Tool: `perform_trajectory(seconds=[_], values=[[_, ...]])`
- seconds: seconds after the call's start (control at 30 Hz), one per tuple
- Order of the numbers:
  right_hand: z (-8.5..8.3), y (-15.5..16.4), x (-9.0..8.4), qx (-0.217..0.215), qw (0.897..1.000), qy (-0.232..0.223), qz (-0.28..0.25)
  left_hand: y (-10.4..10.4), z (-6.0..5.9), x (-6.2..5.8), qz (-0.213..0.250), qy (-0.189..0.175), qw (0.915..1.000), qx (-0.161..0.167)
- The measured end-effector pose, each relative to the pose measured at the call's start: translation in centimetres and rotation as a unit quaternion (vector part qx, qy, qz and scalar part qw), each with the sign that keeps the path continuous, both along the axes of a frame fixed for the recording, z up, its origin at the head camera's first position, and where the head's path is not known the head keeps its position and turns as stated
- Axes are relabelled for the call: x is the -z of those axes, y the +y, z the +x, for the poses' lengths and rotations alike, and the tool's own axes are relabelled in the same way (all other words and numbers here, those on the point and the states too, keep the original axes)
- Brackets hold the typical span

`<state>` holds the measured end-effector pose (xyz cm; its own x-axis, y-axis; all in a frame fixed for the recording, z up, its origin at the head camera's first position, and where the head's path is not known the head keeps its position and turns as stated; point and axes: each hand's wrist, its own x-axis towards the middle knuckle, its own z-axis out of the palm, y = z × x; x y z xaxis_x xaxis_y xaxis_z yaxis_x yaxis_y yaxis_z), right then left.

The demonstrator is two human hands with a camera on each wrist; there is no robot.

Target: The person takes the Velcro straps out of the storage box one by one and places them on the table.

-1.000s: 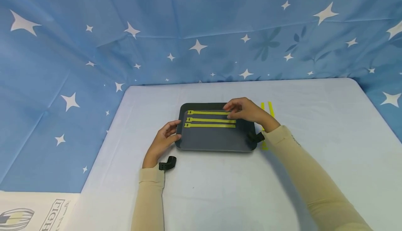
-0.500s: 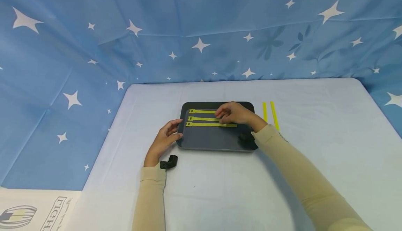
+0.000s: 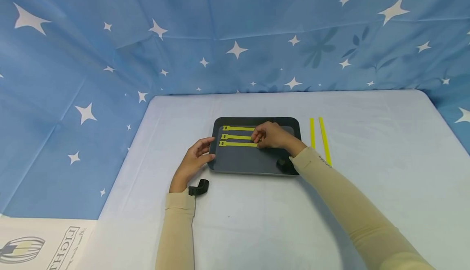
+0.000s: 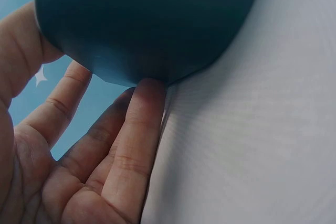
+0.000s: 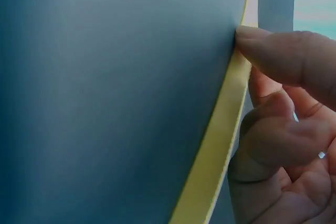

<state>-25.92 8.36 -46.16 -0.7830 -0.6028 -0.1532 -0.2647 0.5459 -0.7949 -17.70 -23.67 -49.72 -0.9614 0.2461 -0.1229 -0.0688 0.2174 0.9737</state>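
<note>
Three flat yellow straps (image 3: 238, 136) are counted lying parallel in one dark, smooth, round-cornered tray (image 3: 249, 164) on the pale cloth-covered counter (image 3: 367, 188). Two more yellow strips (image 3: 318, 136) are seen on the counter just right of the tray. The nearest strap (image 3: 236, 144) is pinched by the curled fingers of the right hand (image 3: 269, 135). The tray's left edge is touched by the straight fingers of the left hand (image 3: 192, 162), nothing gripped.

We see a pale blue-white worktop (image 3: 257, 221). On it lie a dark grey tray (image 3: 253, 164) near the middle and two loose yellow strips (image 3: 318, 137) just right of the tray.
</note>
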Motion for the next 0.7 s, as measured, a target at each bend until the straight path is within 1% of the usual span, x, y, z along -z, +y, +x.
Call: perform_trajectory(seconds=[0.2,0.27,0.33,0.43,0.53,0.6,0.7], values=[[0.2,0.2,-0.5,-0.026,1.000,0.004,-0.007,0.0,0.0,-0.1,-0.001,-0.001,1.0000,-0.001],[0.4,0.5,-0.9,-0.037,0.999,0.023,-0.014,0.0,0.0,0.0,-0.002,0.000,1.0000,-0.002],[0.7,0.9,-1.4,-0.042,0.997,0.054,-0.023,0.0,0.0,0.0,-0.004,0.002,1.0000,-0.001],[1.2,1.5,-2.1,-0.033,0.994,0.094,-0.046,0.0,0.0,-0.1,-0.007,0.001,1.0000,-0.005],[1.7,2.1,-2.5,-0.002,0.990,0.119,-0.075,0.0,-0.1,-0.1,-0.008,0.001,1.0000,-0.004],[1.9,2.6,-2.7,0.025,0.989,0.103,-0.105,0.0,0.0,-0.1,-0.007,0.000,1.0000,-0.003],[2.3,3.4,-3.1,0.059,0.984,0.048,-0.163,0.1,0.0,-0.1,-0.005,0.000,1.0000,-0.003]])
